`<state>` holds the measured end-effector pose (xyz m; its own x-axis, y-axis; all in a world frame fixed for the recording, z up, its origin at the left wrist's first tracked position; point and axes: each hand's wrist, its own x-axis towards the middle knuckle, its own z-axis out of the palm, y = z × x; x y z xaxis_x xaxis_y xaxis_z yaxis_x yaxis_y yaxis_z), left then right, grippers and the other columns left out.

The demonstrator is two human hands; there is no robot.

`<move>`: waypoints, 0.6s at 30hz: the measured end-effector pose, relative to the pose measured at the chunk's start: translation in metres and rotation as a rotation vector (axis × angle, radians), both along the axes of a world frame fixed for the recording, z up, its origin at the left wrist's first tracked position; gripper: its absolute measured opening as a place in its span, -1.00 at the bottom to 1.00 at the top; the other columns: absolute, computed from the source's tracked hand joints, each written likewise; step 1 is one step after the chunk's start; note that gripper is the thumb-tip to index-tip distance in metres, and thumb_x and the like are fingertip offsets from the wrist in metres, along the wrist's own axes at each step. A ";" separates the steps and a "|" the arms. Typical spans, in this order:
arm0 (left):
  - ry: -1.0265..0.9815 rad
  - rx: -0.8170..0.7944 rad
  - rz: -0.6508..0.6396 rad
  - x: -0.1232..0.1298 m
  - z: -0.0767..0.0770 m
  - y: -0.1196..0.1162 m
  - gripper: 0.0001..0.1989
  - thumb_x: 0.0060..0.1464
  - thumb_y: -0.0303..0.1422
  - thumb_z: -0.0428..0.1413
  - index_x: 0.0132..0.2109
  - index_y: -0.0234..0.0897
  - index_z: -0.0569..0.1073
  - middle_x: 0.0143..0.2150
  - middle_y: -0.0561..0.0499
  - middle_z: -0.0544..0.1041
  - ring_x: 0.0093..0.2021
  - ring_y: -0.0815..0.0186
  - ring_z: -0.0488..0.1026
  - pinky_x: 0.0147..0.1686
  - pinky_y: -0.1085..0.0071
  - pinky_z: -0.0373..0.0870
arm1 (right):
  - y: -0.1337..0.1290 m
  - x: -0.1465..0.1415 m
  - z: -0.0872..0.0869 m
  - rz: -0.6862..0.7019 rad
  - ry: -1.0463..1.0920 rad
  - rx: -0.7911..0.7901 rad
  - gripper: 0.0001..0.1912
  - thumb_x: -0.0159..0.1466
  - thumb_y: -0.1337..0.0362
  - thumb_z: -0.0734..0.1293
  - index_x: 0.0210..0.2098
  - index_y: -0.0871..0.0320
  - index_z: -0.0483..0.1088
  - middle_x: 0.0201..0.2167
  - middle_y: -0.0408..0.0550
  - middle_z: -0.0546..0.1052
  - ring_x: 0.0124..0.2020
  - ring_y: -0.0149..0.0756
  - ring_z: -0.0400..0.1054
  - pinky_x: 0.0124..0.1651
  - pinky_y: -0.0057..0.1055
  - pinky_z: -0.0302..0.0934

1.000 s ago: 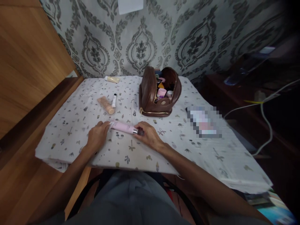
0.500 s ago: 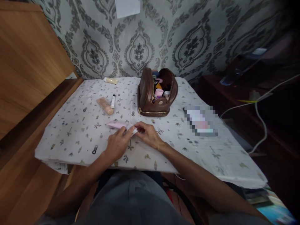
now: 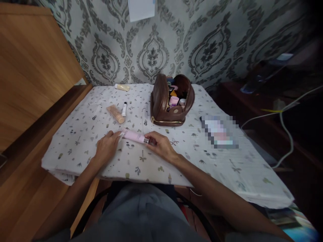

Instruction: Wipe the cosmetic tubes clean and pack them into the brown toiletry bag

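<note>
A pink cosmetic tube [image 3: 134, 135] with a silvery collar lies crosswise between my hands, just above or on the table cloth. My right hand [image 3: 161, 144] is closed around its capped end, and the fingers partly cover the cap. At the tube's tail, my left hand [image 3: 108, 145] pinches a thin white tissue-like piece [image 3: 121, 136] that touches or nearly touches the tube. Beyond the left hand lie a beige tube [image 3: 115, 113] and a small white tube [image 3: 124, 109] with a black cap.
An unzipped brown cosmetic bag [image 3: 168, 116] full of small jars and packs stands behind the right hand. A pale yellow tube [image 3: 122, 87] lies near the wall. To the right is a blurred-out phone-like item [image 3: 219, 131]. White cables [image 3: 284, 131] hang past the table's right edge.
My left hand has slid left along the pink tube to its tail, with the white piece in its fingers. The tube's printed body and collar now show. My right hand stays at the cap end.
</note>
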<state>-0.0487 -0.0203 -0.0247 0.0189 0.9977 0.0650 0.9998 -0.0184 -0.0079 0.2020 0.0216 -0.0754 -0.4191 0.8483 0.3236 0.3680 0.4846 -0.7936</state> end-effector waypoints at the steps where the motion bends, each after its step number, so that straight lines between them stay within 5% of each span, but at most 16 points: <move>1: 0.005 0.001 -0.004 0.001 0.000 0.000 -0.59 0.41 -0.27 -0.18 0.23 -0.11 0.43 -0.09 -0.07 0.50 -0.18 0.16 0.53 -0.25 0.33 0.39 | 0.000 0.000 0.000 0.014 -0.010 0.013 -0.74 0.16 0.38 0.44 -0.14 0.12 0.48 -0.30 -0.13 0.51 -0.36 -0.37 0.33 -0.26 -0.43 0.21; 13: -0.032 -0.090 -0.359 0.074 0.016 -0.009 -0.60 0.41 -0.32 -0.19 0.26 -0.13 0.35 -0.02 -0.08 0.46 -0.11 0.20 0.53 -0.18 0.34 0.43 | 0.000 0.000 0.000 -0.031 0.027 0.030 -0.80 0.14 0.41 0.41 -0.23 0.13 0.42 -0.36 -0.17 0.47 -0.39 -0.36 0.31 -0.27 -0.43 0.21; 18: -0.034 -0.098 -0.280 0.059 0.020 0.009 -0.62 0.41 -0.30 -0.21 0.15 -0.17 0.43 -0.08 -0.07 0.51 -0.14 0.18 0.54 -0.17 0.31 0.42 | -0.001 0.000 -0.002 -0.031 -0.027 0.054 -0.78 0.12 0.46 0.40 -0.27 0.11 0.36 -0.36 -0.18 0.45 -0.39 -0.36 0.28 -0.27 -0.44 0.19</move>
